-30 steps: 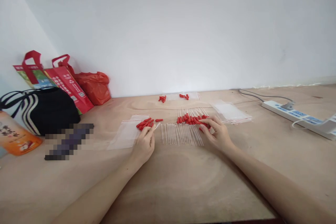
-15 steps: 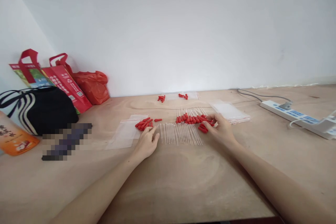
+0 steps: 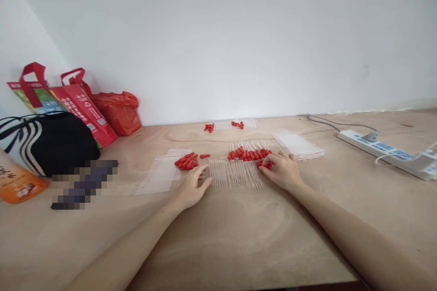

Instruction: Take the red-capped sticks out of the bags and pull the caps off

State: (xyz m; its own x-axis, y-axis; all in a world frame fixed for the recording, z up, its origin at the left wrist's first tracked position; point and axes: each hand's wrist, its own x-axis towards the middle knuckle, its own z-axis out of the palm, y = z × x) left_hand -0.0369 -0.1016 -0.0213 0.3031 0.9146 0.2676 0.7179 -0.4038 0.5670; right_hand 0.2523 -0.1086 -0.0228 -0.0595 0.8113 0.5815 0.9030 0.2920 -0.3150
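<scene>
A row of thin clear tubes [image 3: 232, 175] lies side by side on the table between my hands. My left hand [image 3: 191, 187] rests at the row's left end, thumb and fingers apart, holding nothing. Just beyond it is a loose pile of red rubber bulbs [image 3: 186, 161], one lying apart. Behind the row, more tubes [image 3: 248, 143] carry red bulbs [image 3: 246, 153] on their near ends. At the right end, my right hand [image 3: 282, 169] has its thumb and fingers closed around small red rubber bulbs [image 3: 265, 164], partly hidden by the fingers.
Clear plastic bags lie left [image 3: 160, 173] and right [image 3: 300, 144]. Smaller red bulb groups [image 3: 209, 127] sit near the wall. A power strip [image 3: 382, 148] is far right. A black bag [image 3: 64, 143], red bags [image 3: 118, 111] and an orange pouch [image 3: 22, 184] stand left.
My right hand has moved slightly left and its fingers have drawn in over the red bulbs. My left thumb has shifted toward the tubes' left end, away from the fingers.
</scene>
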